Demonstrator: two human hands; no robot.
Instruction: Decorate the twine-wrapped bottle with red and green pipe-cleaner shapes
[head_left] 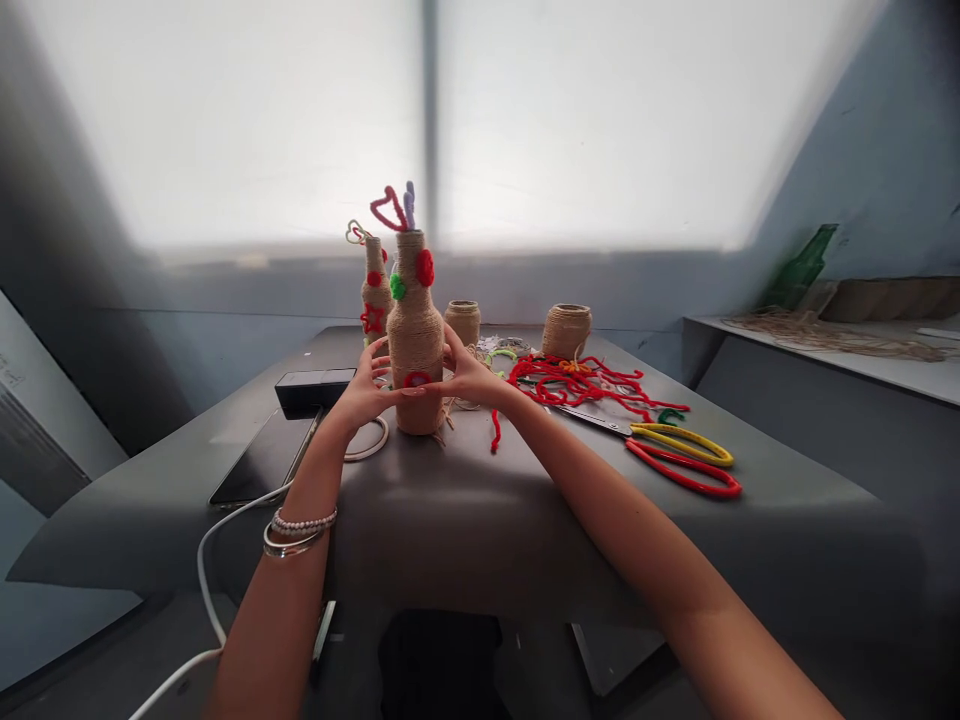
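A twine-wrapped bottle (417, 335) stands upright on the table before me, red and lilac pipe cleaners rising from its mouth. Green and red pipe-cleaner shapes sit on its neck. My left hand (365, 390) grips it from the left and my right hand (469, 372) from the right, the fingers partly hidden around its back. Both thumbs meet at the front, low on the bottle, against a red pipe-cleaner piece (417, 380) that they partly cover. Just behind to the left stands another twine-wrapped bottle (374, 265), decorated with a red star and a heart.
Right of the bottle lie tangled red pipe cleaners (607, 385) and scissors (675, 450) with yellow and red handles. Twine-wrapped jars (568, 328) stand behind. A black box (311, 390), a phone-like slab (262, 460) and a white cable (206, 575) are at left. A green bottle (806, 265) stands on a side ledge.
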